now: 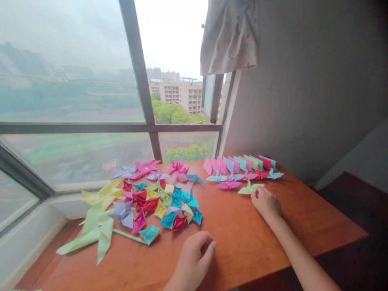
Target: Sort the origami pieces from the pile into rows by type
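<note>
My right hand (265,202) reaches out over the wooden table (242,234), its fingertips closed at the tail of a light green paper crane (250,188). Behind the crane lies a row of several paper cranes (242,176) in teal, pink and purple, with folded paper pieces (239,163) lined up behind them. My left hand (194,258) rests on the table near the front edge with its fingers curled loosely and nothing in them. Just left of it spreads a pile of colourful origami pieces (163,204).
Large light green paper pinwheels (97,226) lie at the table's left side. A wide window (91,101) stands behind the table, with a cloth (230,36) hanging at its upper right. A grey wall (309,81) runs along the right.
</note>
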The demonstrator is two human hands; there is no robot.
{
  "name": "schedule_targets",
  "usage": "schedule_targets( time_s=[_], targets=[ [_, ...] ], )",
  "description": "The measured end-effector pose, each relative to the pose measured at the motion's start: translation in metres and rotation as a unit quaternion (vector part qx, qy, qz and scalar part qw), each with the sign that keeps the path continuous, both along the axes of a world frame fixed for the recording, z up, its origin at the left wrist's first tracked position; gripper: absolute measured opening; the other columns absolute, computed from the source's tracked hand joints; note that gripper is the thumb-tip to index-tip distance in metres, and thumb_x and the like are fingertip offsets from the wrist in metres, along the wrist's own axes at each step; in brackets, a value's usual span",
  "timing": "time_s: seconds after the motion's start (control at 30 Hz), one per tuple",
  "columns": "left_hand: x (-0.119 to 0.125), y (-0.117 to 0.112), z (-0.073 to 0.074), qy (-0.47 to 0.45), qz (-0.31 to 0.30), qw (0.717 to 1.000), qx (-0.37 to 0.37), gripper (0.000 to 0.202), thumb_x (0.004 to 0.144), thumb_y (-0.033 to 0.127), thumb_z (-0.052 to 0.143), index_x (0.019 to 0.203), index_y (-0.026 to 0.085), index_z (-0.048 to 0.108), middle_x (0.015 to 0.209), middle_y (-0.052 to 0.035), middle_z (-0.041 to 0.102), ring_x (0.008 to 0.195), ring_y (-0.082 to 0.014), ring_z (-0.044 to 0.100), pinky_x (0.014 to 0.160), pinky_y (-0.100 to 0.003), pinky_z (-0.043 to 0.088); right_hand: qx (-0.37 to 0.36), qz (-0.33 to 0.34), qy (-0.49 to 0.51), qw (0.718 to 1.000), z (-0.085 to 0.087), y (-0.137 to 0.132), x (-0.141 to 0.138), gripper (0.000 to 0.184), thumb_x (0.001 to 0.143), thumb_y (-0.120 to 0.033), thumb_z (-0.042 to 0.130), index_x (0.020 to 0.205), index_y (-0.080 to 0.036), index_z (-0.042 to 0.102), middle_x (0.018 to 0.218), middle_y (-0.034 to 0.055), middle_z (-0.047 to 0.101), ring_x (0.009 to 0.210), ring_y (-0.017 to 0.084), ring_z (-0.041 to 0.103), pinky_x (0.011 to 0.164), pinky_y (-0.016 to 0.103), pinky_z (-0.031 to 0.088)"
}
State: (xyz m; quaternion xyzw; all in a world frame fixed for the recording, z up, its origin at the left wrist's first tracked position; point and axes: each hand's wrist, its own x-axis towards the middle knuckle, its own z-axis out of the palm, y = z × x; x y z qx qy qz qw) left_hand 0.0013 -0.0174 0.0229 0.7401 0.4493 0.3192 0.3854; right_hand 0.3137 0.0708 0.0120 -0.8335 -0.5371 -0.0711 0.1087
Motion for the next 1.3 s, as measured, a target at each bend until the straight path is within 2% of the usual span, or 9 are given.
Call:
schedule_targets(
  time_s=[0.3,0.7,0.93,1.03,1.2,1.3],
  targets=[
    [-0.001,-0.002,0.002,0.004,0.001,1.000,0.005,0.018,0.088,0.023,0.052,0.073,0.019,0.062,0.069,-0.0033,0.063,0.065,-0.0180,0.055,0.060,-0.026,0.035,-0.019,-0.013,0.029,0.999,0.001,0.023,-0.008,0.026,0.092,-0.034,0.044,0.097,-0.022,0.067,0.100,0.0078,0.066,0.077,0.019,0.059,0.058,0.028,0.031],
    [0.000,-0.001,0.002,0.031,-0.001,1.000,0.002,0.017,0.087,0.019,0.050,0.072,0.018,0.060,0.069,-0.0031,0.063,0.066,-0.0175,0.055,0.061,-0.025,0.037,-0.020,-0.023,0.058,0.998,0.000,0.030,-0.008,0.028,0.092,-0.036,0.043,0.099,-0.023,0.067,0.101,0.0078,0.067,0.077,0.019,0.060,0.058,0.027,0.033],
    [0.000,-0.001,0.000,0.037,0.000,0.999,-0.001,0.016,0.086,0.018,0.051,0.073,0.018,0.059,0.069,-0.0026,0.062,0.066,-0.0168,0.055,0.061,-0.025,0.037,-0.015,-0.021,0.072,0.997,0.001,0.029,-0.010,0.026,0.091,-0.041,0.045,0.091,-0.025,0.066,0.099,0.0050,0.068,0.076,0.018,0.059,0.056,0.026,0.028],
    [0.000,-0.002,-0.002,0.030,0.000,1.000,0.002,0.016,0.087,0.018,0.051,0.073,0.018,0.059,0.069,-0.0020,0.061,0.066,-0.0163,0.055,0.061,-0.024,0.036,0.010,-0.015,0.081,0.997,0.002,0.024,-0.010,0.025,0.090,-0.042,0.048,0.088,-0.024,0.065,0.098,0.0047,0.068,0.075,0.018,0.058,0.055,0.026,0.026],
    [0.000,-0.002,-0.003,0.011,0.004,1.000,0.000,0.015,0.086,0.018,0.052,0.074,0.018,0.059,0.069,-0.0011,0.061,0.066,-0.0156,0.054,0.061,-0.024,0.036,0.105,0.006,0.106,0.989,0.003,0.010,-0.017,0.024,0.089,-0.040,0.048,0.083,-0.022,0.062,0.091,0.0040,0.068,0.069,0.016,0.056,0.054,0.026,0.025],
    [-0.001,-0.001,-0.002,-0.008,0.012,1.000,-0.016,0.016,0.087,0.020,0.052,0.073,0.018,0.060,0.067,-0.0008,0.059,0.065,-0.0153,0.053,0.060,-0.024,0.036,0.137,0.060,0.138,0.979,-0.002,0.001,-0.035,0.026,0.089,-0.041,0.048,0.079,-0.022,0.062,0.082,0.0033,0.068,0.066,0.016,0.056,0.055,0.026,0.028]
  ],
)
